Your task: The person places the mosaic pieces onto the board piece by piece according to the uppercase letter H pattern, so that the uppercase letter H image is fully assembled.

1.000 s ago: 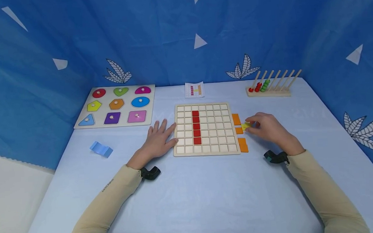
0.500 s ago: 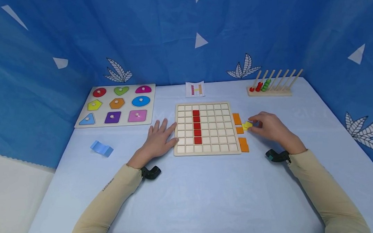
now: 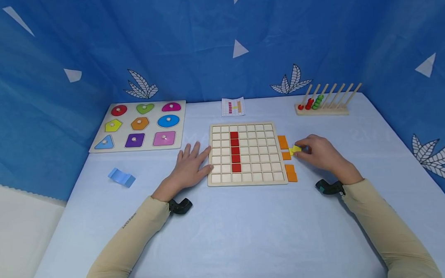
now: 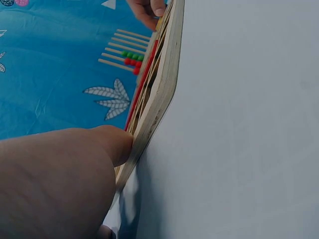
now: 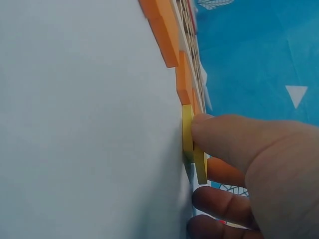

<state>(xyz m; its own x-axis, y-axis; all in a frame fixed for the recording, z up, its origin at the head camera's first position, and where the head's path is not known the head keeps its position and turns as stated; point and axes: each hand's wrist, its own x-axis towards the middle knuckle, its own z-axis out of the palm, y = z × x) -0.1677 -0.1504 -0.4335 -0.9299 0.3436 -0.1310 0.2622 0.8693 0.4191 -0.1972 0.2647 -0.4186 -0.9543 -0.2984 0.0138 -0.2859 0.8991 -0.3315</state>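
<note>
A wooden grid board [image 3: 247,184] lies mid-table with a column of several red square tiles [image 3: 235,150] in it. At its left edge rests my left hand [image 3: 188,168], fingers spread, thumb and fingertips against the rim; the left wrist view shows the thumb [image 4: 117,144] touching the board's side. Right of the board, my right hand [image 3: 319,152] pinches a yellow tile [image 3: 297,148] between thumb and fingers. Another yellow tile [image 5: 187,132] shows beside it in the right wrist view, next to the orange tiles [image 3: 290,173] along the board's right edge.
A knobbed shape puzzle [image 3: 155,127] lies back left, with a blue wavy piece [image 3: 121,177] in front of it. A printed pattern card [image 3: 233,107] lies behind the board. A bead-counting rack [image 3: 321,110] stands back right, near the blue curtain [image 3: 204,52].
My right hand has shifted slightly to the right, and the yellow tile in its fingertips now shows more fully, tilted above the other one. The left hand stays at the board's edge.
</note>
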